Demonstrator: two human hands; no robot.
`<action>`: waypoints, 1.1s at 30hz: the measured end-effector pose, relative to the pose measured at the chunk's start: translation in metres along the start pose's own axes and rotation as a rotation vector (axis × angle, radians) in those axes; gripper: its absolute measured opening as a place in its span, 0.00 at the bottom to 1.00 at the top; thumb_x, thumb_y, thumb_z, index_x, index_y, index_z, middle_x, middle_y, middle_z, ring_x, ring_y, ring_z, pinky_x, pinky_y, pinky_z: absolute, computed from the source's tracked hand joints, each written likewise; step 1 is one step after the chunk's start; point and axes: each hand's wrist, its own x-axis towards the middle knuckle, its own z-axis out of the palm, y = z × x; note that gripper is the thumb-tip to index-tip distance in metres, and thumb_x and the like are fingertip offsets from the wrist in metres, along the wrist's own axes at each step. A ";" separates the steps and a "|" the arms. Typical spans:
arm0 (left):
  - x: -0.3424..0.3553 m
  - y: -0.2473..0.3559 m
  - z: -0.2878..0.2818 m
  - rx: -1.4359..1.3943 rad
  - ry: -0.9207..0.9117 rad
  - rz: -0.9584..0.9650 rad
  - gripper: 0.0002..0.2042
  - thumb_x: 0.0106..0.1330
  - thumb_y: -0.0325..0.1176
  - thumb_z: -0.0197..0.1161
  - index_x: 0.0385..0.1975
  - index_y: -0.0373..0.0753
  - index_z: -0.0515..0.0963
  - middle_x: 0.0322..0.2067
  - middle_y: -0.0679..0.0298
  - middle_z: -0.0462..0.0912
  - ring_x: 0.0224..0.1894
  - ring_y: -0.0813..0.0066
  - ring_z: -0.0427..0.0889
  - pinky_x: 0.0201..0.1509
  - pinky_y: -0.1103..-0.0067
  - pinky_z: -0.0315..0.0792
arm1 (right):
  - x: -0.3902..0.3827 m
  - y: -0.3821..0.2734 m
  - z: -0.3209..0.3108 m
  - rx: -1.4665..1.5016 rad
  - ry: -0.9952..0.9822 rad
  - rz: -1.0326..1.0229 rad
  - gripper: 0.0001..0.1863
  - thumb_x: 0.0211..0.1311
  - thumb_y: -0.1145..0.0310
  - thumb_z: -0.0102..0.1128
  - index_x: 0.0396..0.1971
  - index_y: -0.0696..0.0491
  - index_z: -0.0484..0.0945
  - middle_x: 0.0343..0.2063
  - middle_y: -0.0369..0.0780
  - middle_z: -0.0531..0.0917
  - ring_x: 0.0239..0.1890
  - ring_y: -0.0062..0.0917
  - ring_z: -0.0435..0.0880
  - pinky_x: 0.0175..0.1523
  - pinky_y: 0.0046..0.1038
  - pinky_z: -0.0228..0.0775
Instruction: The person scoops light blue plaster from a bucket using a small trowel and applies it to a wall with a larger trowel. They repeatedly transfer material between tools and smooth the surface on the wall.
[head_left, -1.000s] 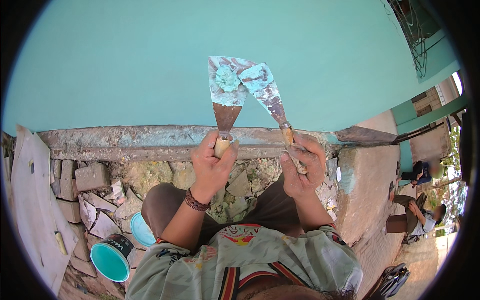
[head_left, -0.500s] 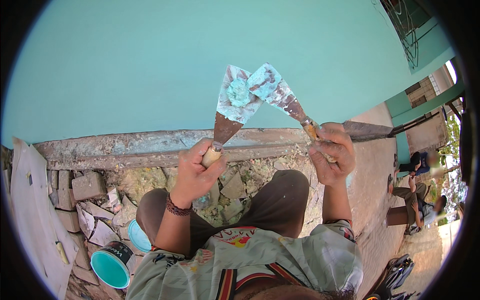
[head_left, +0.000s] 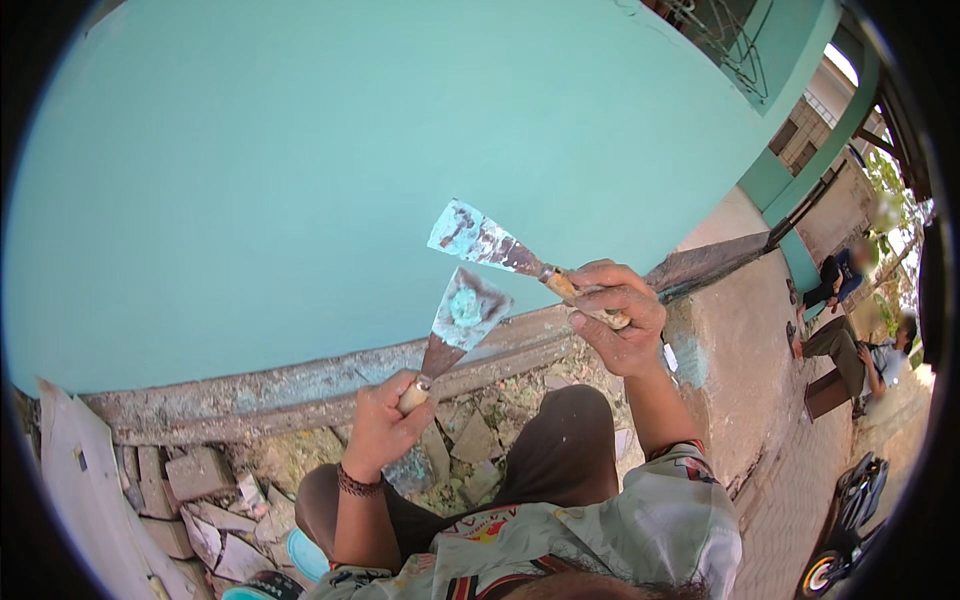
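At far left, a pale board (head_left: 70, 480) leans over broken bricks and rubble (head_left: 215, 490) at the foot of a turquoise wall (head_left: 350, 180). My left hand (head_left: 385, 425) is clenched around the wooden handle of a putty knife (head_left: 462, 318), its rusty blade tilted up to the right and carrying a dab of turquoise filler, just below the second blade. My right hand (head_left: 615, 320) grasps a second putty knife (head_left: 490, 243), its smeared blade pointing up and left toward the wall, the two blades close but, as far as I can tell, apart. Both tools hang above a weathered concrete ledge (head_left: 300, 385). At far right, people sit on the pavement (head_left: 850, 340) near a parked motorbike (head_left: 850, 520).
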 end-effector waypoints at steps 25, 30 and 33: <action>0.028 -0.020 0.041 -0.424 -0.026 -0.200 0.03 0.60 0.27 0.63 0.31 0.37 0.76 0.19 0.73 0.75 0.20 0.90 0.71 0.22 0.87 0.65 | 0.267 0.005 -0.162 0.068 0.383 0.157 0.17 0.66 0.58 0.46 0.24 0.54 0.74 0.20 0.39 0.81 0.19 0.19 0.75 0.21 0.21 0.71; 0.031 -0.018 0.042 -0.449 -0.039 -0.225 0.04 0.59 0.26 0.63 0.31 0.36 0.76 0.20 0.73 0.75 0.19 0.89 0.71 0.22 0.87 0.65 | 0.250 0.014 -0.205 0.102 0.370 0.190 0.18 0.65 0.59 0.48 0.23 0.57 0.77 0.19 0.38 0.80 0.19 0.19 0.76 0.22 0.20 0.70; 0.030 -0.022 0.040 -0.438 -0.029 -0.236 0.04 0.59 0.25 0.63 0.31 0.35 0.76 0.20 0.72 0.75 0.19 0.89 0.71 0.22 0.87 0.64 | 0.242 0.023 -0.210 0.008 0.407 0.241 0.15 0.64 0.62 0.51 0.24 0.57 0.78 0.19 0.38 0.80 0.19 0.19 0.77 0.23 0.20 0.70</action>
